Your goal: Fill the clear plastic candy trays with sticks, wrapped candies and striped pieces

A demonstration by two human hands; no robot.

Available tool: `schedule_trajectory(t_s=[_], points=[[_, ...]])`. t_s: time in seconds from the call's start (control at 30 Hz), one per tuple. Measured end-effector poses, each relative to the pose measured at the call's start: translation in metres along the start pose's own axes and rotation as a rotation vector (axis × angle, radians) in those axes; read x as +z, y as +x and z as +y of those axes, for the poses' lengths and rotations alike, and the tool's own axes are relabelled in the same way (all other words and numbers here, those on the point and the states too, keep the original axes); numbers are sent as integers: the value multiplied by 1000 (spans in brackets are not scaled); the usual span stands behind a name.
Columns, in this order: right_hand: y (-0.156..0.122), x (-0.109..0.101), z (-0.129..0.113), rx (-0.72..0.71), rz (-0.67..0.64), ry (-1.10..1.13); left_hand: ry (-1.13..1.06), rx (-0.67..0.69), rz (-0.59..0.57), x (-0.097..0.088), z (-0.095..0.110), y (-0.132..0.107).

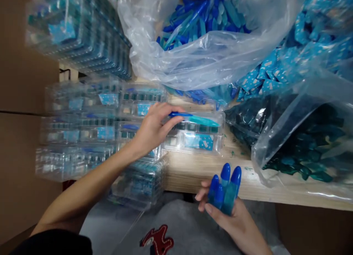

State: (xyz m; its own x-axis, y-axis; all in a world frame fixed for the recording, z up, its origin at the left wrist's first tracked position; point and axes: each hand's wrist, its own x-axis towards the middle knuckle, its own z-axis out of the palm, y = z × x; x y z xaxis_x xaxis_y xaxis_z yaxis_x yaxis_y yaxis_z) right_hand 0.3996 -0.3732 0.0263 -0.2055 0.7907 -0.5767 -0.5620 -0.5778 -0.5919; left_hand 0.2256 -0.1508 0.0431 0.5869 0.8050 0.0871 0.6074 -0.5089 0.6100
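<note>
My left hand [153, 130] pinches a long blue-and-teal plastic piece [194, 119] by its blue end. The piece lies just above the top edge of a clear plastic blister tray [193, 135], which holds dark teal blocks and a blue printed card. That tray sits at the end of a row of similar trays. My right hand [230, 211] is apart from it, near the front of the table, and grips several blue-and-teal plastic pieces [224, 189] upright, with their rounded blue tips pointing away from me.
Stacks of clear trays [79, 34] rise at the far left, beside brown cardboard [24, 75]. Clear bags of blue pieces [204, 53], blue printed packets [278, 71] and dark teal pieces [298, 148] crowd the back right of the wooden table [198, 174].
</note>
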Motion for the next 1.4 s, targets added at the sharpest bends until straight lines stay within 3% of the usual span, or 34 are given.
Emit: schedule_trajectory(t_s=[0.2, 0.4, 0.5, 0.7, 0.87, 0.93, 1.03, 1.17, 1.27, 1.33, 1.4], points=[[12, 9, -6, 1, -99, 44, 249, 60, 61, 13, -11, 8], [20, 16, -7, -10, -112, 28, 294, 189, -53, 12, -13, 9], [27, 13, -5, -74, -44, -86, 257, 301, -115, 10, -14, 9], [46, 2, 1, -242, 237, -334, 297, 440, -155, 8, -11, 1], [39, 7, -2, -201, 136, -188, 341, 494, -136, 18, -8, -5], [33, 14, -8, -159, 45, -29, 325, 465, -117, 17, -1, -8], [27, 25, -18, -126, -77, 157, 149, 310, -85, 2, 18, -18], [28, 36, -24, -96, -220, 189, -280, 54, -329, -23, 47, -35], [32, 44, -23, -79, -271, 145, -569, -139, -486, -31, 53, -47], [34, 50, -24, -74, -260, 138, -728, -247, -473, -33, 49, -54], [34, 55, -24, -66, -234, 167, -804, -293, -371, -37, 42, -62]])
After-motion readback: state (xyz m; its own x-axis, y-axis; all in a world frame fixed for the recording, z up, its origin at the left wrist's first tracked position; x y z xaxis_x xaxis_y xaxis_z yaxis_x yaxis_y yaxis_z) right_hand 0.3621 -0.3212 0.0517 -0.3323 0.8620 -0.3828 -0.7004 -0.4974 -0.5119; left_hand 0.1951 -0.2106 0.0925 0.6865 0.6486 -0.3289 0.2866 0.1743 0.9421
